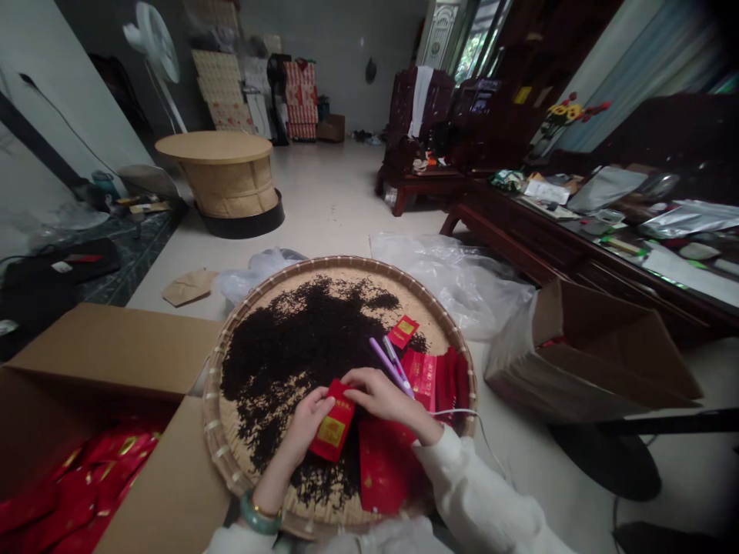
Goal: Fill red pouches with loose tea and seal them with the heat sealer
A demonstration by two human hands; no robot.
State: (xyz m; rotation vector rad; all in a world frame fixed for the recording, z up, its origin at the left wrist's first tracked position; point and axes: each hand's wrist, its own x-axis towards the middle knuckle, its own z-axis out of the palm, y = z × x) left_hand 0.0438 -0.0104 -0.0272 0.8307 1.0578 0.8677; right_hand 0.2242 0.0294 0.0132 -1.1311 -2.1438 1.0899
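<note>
My left hand (pixel 305 423) is closed on the side of a small red packet (pixel 333 429) with a gold square on its front. At the packet's upper end, the fingers of my right hand (pixel 375 392) pinch its edge. Both hands are over a round bamboo tray (pixel 216 431) spread with dark dried leaves (pixel 300 331). Just beyond my right hand lies a purple clamp-like tool (pixel 391 365), resembling a hair straightener. Another red packet (pixel 404 331) rests past it. Flat red packets (pixel 427 377) and a larger red sheet or bag (pixel 386 469) lie beside and below my right forearm.
An open cardboard box (pixel 115 346) holding many red packets (pixel 86 485) stands at left. Another open carton (pixel 583 346) is at right, near a black round base (pixel 612 462). Clear plastic (pixel 450 277) lies beyond the tray. A white cord (pixel 462 412) crosses the tray's right rim.
</note>
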